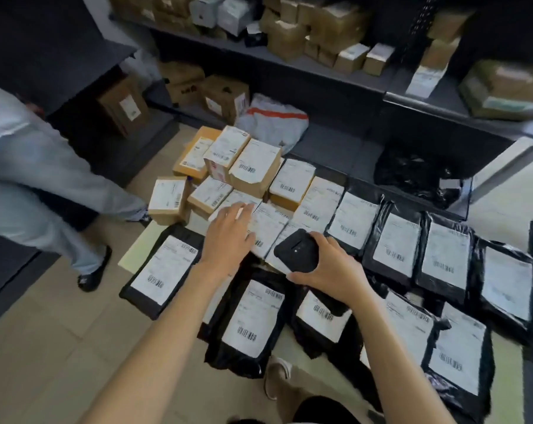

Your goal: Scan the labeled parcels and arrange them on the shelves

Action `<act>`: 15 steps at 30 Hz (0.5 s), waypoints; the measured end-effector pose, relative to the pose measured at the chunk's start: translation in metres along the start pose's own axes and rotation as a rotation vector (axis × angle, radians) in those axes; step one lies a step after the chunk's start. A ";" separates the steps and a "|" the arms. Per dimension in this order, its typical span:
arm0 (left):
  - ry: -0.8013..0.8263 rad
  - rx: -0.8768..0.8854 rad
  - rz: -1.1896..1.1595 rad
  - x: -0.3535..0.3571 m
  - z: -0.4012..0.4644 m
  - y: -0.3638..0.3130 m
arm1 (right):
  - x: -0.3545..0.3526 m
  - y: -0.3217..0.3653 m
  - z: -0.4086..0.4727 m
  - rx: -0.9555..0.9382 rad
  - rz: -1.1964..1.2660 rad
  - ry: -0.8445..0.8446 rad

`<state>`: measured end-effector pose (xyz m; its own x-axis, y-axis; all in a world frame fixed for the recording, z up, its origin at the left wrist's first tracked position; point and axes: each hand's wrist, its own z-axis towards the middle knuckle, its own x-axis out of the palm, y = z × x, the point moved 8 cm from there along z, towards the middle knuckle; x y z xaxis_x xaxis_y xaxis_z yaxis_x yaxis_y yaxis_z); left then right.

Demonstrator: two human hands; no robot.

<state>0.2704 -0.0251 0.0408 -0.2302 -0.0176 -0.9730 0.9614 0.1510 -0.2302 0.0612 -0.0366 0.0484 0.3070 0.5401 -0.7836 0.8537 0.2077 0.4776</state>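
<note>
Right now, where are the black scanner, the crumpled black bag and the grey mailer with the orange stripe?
black scanner (pixel 296 250), head view, its back.
crumpled black bag (pixel 412 172), head view, its middle.
grey mailer (pixel 271 123), head view, below its orange stripe.

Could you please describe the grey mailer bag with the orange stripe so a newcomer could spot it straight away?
Look beneath the dark shelves, behind the brown boxes on the floor. The grey mailer bag lies there, crumpled, the only soft pale bag with an orange stripe.
</note>
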 end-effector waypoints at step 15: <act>0.006 -0.088 0.029 0.045 0.171 0.031 | -0.039 -0.034 0.100 0.150 0.054 -0.034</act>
<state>0.3157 -0.1902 -0.0132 -0.2035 -0.0061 -0.9791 0.9508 0.2373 -0.1991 0.0622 -0.1462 0.0231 0.3664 0.5188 -0.7724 0.8878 0.0535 0.4571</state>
